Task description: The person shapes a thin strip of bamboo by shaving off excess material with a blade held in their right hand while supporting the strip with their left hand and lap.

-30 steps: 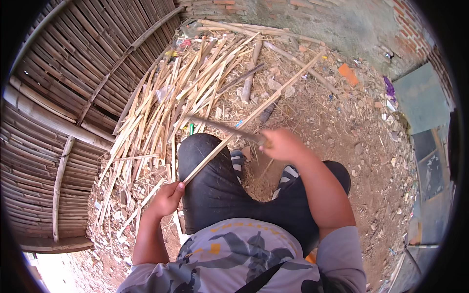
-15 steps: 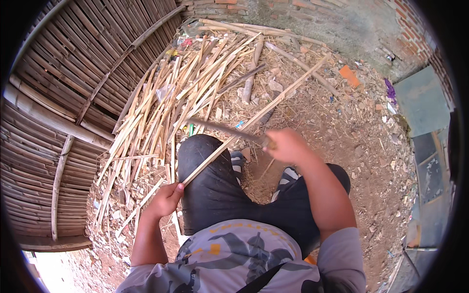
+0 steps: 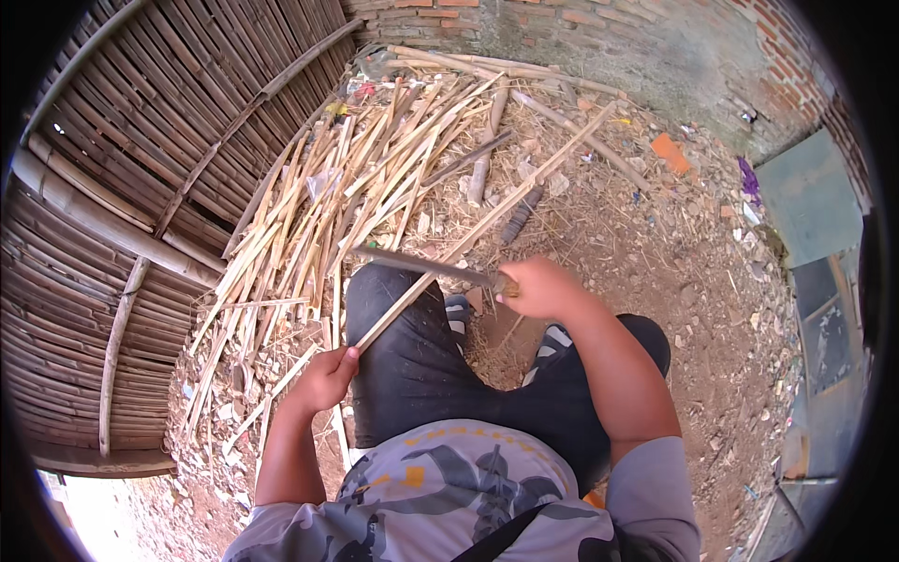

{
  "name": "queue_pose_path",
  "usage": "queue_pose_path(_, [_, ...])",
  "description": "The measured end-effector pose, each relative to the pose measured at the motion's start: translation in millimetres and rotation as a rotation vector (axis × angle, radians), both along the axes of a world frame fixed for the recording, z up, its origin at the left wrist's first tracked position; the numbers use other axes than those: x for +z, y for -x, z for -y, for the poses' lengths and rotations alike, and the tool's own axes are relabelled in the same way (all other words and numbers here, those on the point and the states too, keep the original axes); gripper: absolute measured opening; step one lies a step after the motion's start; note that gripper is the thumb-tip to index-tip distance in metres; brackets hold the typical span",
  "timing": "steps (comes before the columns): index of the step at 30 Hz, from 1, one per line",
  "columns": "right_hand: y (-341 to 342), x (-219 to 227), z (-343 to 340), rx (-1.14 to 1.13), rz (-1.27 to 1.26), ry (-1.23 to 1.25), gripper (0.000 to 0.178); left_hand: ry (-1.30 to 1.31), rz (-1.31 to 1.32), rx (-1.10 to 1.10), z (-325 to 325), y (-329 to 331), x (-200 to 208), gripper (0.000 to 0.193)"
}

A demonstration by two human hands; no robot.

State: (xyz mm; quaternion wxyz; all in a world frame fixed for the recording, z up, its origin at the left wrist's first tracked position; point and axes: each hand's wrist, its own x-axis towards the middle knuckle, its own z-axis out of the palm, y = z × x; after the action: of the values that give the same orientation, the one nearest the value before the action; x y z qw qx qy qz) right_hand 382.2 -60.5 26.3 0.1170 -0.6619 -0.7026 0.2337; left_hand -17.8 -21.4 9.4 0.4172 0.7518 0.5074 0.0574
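My left hand (image 3: 330, 377) is closed around the near end of a long pale bamboo strip (image 3: 496, 214). The strip slants across my left thigh and away to the far right, over the ground. In my right hand (image 3: 541, 288) is the handle of a machete (image 3: 421, 263). Its long dark blade points left and crosses the strip just past my left knee. Whether the edge bites into the strip or only rests on it, I cannot tell.
A heap of split bamboo strips (image 3: 290, 234) lies to the left, beside a bamboo-slat wall (image 3: 178, 103). Bamboo poles (image 3: 487, 159) and a dark ridged rod (image 3: 522, 215) lie ahead. A brick wall (image 3: 618, 42) stands behind; grey panels (image 3: 815, 197) lean at right.
The machete has moved nearer to me along the strip, and my right hand has shifted slightly toward me and left. My left hand keeps its hold at the strip's near end.
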Motion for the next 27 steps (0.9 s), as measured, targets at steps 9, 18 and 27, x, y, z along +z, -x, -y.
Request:
queue_pose_path(9, [-53.6,-33.5,-18.5,-0.364,-0.162,-0.092,0.026,-0.168,-0.086,-0.024,4.9,-8.7,3.3,0.045])
queue_pose_path(18, [-8.2,-13.6,-5.4,0.078,0.015,-0.021,0.034,-0.049,0.009,-0.027,2.5,-0.9,0.5,0.05])
queue_pose_path(27, [-56.7,-20.7,-8.8,-0.333,-0.28,-0.031,0.035,0.023,0.003,-0.016,-4.1,-2.3,0.2,0.052])
